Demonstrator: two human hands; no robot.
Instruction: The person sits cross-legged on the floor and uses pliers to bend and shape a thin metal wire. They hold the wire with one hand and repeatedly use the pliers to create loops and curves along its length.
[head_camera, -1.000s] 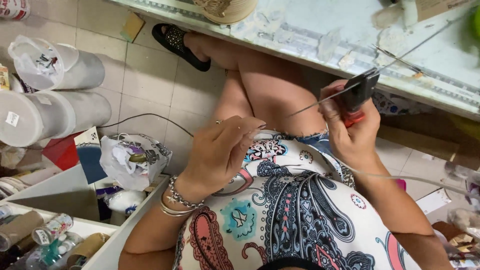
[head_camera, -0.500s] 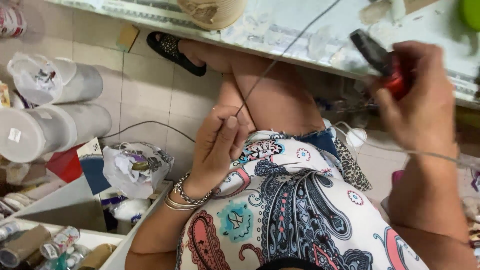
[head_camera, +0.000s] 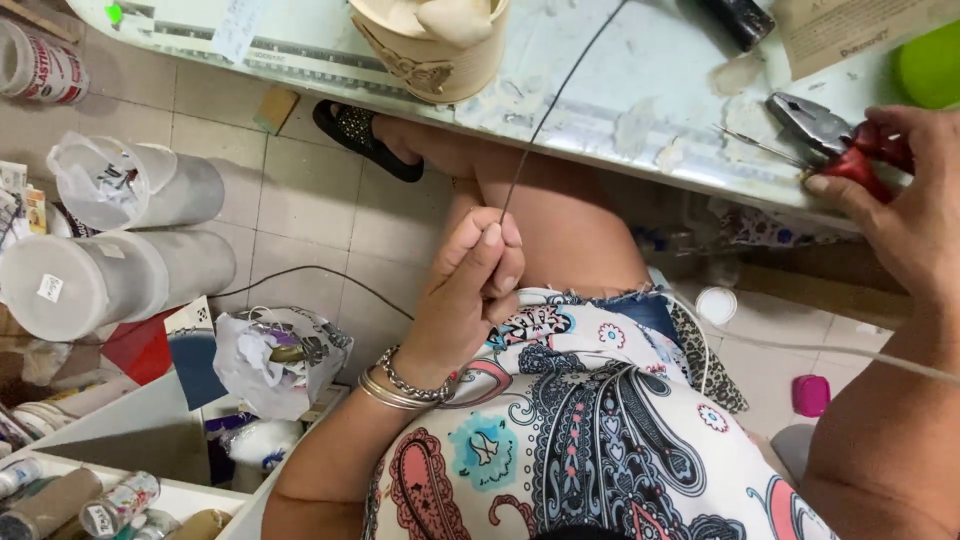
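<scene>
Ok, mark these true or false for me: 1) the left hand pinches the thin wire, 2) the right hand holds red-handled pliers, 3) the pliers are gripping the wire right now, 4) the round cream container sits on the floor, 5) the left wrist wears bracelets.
1) True: the left hand pinches the thin wire at its fingertips.
2) True: the right hand holds the red-handled pliers.
3) False: the pliers lie over the table, apart from the wire.
4) False: the cream container stands on the table.
5) True: bracelets circle the left wrist.
</scene>
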